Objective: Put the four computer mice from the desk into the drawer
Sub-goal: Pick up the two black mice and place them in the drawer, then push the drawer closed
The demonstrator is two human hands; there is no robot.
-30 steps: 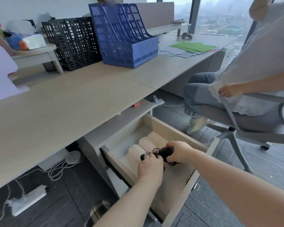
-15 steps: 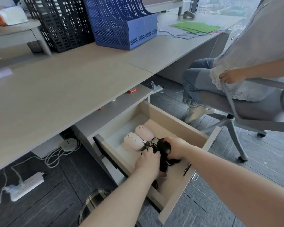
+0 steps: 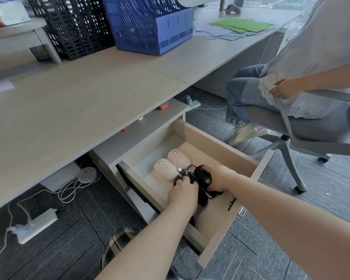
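The drawer [image 3: 214,142] under the desk stands pulled out. Two pale pink mice lie side by side in its back left: one [image 3: 164,168] nearer, the other [image 3: 179,158] behind it. My right hand [image 3: 220,178] grips a black wired mouse [image 3: 203,175] low inside the drawer, its cable bundled around it. My left hand [image 3: 183,194] is closed on the cable and something black beneath it; another black mouse [image 3: 202,199] shows partly between my hands. The USB plug [image 3: 180,170] pokes out toward the pink mice.
A blue file rack [image 3: 150,27] and a black one [image 3: 73,27] stand at the back of the desk [image 3: 69,102]. Green papers [image 3: 240,25] lie far right. A seated person on a wheeled chair [image 3: 311,134] is right of the drawer. A power strip [image 3: 36,225] and cables lie on the floor.
Both hands have gone down from above the drawer into it, carrying the black wired mouse and its cable. The view has tilted lower.
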